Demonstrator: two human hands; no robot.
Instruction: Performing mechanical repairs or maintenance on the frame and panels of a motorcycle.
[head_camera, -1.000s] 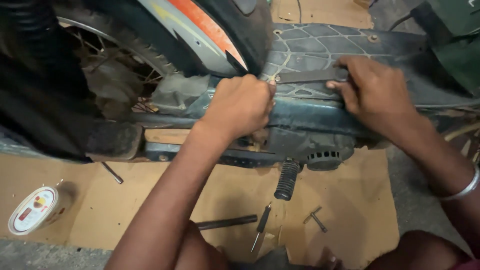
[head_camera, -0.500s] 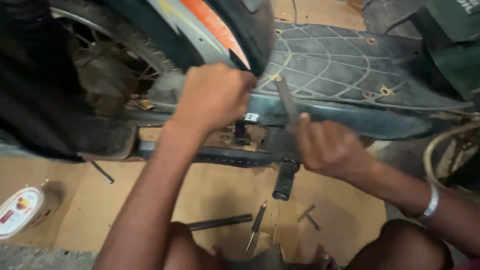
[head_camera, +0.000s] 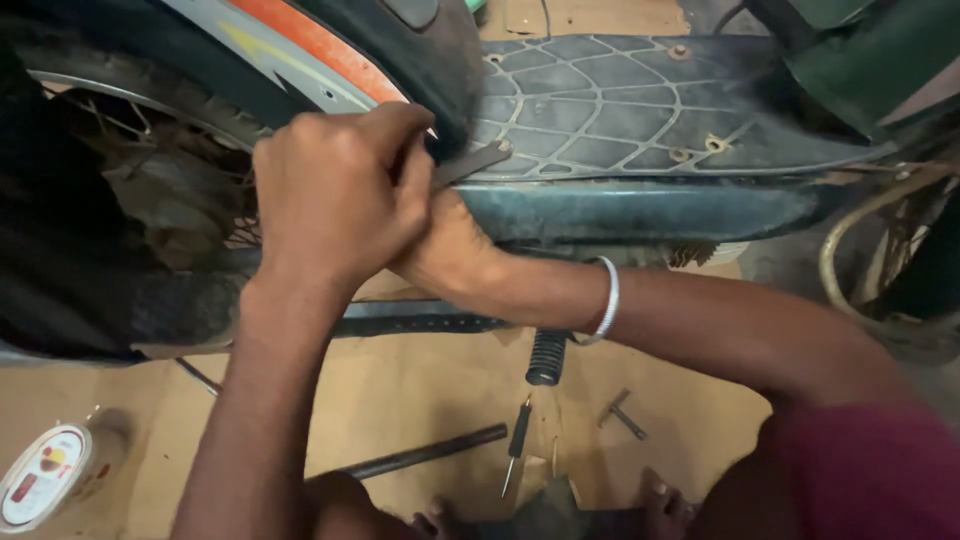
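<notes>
My left hand (head_camera: 340, 190) is curled into a fist over the near end of a flat dark metal strip (head_camera: 472, 163). The strip lies at the edge of the scooter's black lattice footboard (head_camera: 620, 110), beside the black body panel (head_camera: 440, 60). My right hand (head_camera: 455, 250) sits right under the left hand and touches it. Its fingers are hidden behind the left hand, at the strip. A silver bangle (head_camera: 607, 300) is on my right wrist. Both forearms cross in front of the scooter's underside.
A spoked wheel (head_camera: 120, 150) fills the left. Below the frame hangs a black ribbed foot peg (head_camera: 547, 357). On the floor's cardboard sheet (head_camera: 420, 390) lie a screwdriver (head_camera: 518, 440), a dark rod (head_camera: 430, 452), a small T-shaped tool (head_camera: 625, 415) and a round lidded tub (head_camera: 45, 475).
My right hand has moved left with the strip, from the middle of the footboard to under my left hand. The left hand has closed over the strip's near end.
</notes>
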